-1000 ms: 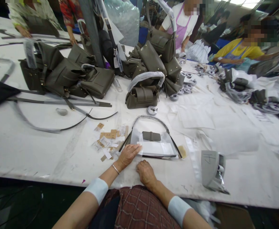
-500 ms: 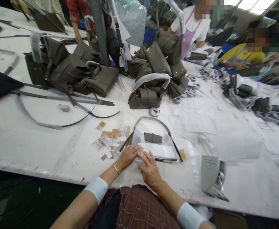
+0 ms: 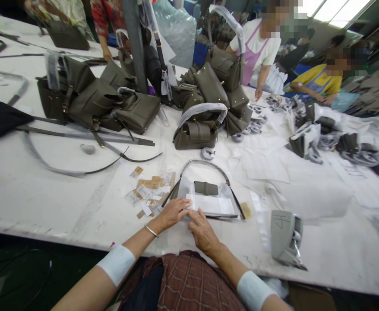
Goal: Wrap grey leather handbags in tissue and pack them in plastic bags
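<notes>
A dark olive handbag (image 3: 206,188) lies on the table in front of me, its strap arched away from me. White wrapping paper (image 3: 210,204) and clear film cover its lower part. My left hand (image 3: 174,212) rests over the bag's near left corner, fingers stretched out along the wrapping. Close beside it, my right hand (image 3: 204,232) touches the near edge with its fingers slightly bent and apart. The fingertips of both hands nearly meet. Whether a thin edge of wrapping sits under them is hidden.
Brown tags and small packets (image 3: 150,188) lie left of the bag. A grey tape dispenser (image 3: 285,237) stands right. Several olive handbags (image 3: 197,134) are heaped behind, around a grey post (image 3: 135,47). Paper sheets (image 3: 309,196) cover the right side. Co-workers (image 3: 256,47) stand across the table.
My right fingers have drawn closer together and my left hand has shifted slightly along the bag's near corner. A co-worker's arm across the table now reaches down to it. The view has turned slightly.
</notes>
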Demonstrator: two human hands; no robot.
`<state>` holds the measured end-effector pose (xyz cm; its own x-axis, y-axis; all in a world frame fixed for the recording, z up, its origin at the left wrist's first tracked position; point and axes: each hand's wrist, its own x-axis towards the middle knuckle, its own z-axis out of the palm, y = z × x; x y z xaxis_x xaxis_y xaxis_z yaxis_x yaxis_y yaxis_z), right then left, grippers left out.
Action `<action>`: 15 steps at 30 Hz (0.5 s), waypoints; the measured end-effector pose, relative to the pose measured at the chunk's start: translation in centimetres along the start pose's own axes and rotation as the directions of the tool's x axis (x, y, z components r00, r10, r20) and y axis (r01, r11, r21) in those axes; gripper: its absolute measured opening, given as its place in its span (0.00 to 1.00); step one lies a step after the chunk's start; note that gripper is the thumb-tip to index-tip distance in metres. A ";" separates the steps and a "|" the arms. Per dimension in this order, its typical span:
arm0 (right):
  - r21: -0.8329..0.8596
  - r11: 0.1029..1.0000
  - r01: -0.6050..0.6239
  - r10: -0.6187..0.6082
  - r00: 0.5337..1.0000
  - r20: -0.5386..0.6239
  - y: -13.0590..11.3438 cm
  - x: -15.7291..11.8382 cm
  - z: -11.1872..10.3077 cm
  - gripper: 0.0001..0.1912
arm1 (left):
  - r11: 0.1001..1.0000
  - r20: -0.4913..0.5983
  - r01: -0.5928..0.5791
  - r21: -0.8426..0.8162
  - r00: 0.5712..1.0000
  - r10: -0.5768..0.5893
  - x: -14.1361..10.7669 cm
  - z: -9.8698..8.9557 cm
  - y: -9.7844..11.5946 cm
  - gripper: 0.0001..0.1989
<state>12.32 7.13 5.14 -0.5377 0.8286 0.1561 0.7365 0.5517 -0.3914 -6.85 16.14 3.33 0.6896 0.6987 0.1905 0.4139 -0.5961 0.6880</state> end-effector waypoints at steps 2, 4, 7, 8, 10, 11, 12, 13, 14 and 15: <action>0.016 1.000 -0.012 0.011 1.000 0.023 0.2 0.0 -0.2 0.14 | 0.999 -0.042 0.023 0.029 0.999 -0.021 0.0 0.5 0.1 0.12; 0.056 0.998 -0.041 0.038 0.999 0.039 0.3 0.1 -0.4 0.14 | 0.997 -0.075 0.011 0.074 0.997 -0.006 -0.1 1.1 0.1 0.12; 0.126 0.990 -0.070 0.065 0.997 0.044 0.3 0.2 -0.7 0.14 | 0.992 -0.111 -0.009 0.129 0.994 0.024 -0.4 1.9 0.1 0.12; 0.142 0.987 -0.076 0.071 0.996 0.045 0.3 0.2 -0.8 0.13 | 0.990 -0.120 -0.006 0.140 0.993 0.023 -0.4 2.0 0.2 0.11; 0.164 0.983 -0.082 0.075 0.996 0.050 0.1 0.2 -0.9 0.13 | 0.987 -0.135 0.002 0.160 0.991 0.020 -0.4 2.2 0.3 0.10; 0.173 0.981 -0.085 0.076 0.996 0.055 0.1 0.3 -1.0 0.13 | 0.985 -0.141 0.003 0.170 0.990 0.021 -0.4 2.3 0.4 0.10; 0.182 0.979 -0.088 0.077 0.995 0.065 0.1 0.3 -1.1 0.12 | 0.984 -0.148 0.002 0.178 0.989 0.025 -0.4 2.3 0.6 0.10; 0.192 0.977 -0.091 0.077 0.994 0.080 0.1 0.4 -1.3 0.12 | 0.983 -0.156 0.000 0.184 0.987 0.029 -0.4 2.3 0.7 0.10; 0.204 0.974 -0.095 0.076 0.992 0.097 0.1 0.4 -1.4 0.12 | 0.983 -0.163 -0.001 0.184 0.986 0.031 -0.4 2.3 0.7 0.10; 0.217 0.971 -0.100 0.076 0.990 0.115 0.1 0.5 -1.6 0.12 | 0.984 -0.166 -0.001 0.179 0.986 0.031 -0.4 2.3 0.8 0.11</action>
<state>12.79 7.75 6.57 -0.5235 0.8518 0.0209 0.6797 0.4323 -0.5926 -5.41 14.44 2.17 0.5938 0.7359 0.3253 0.5132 -0.6578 0.5513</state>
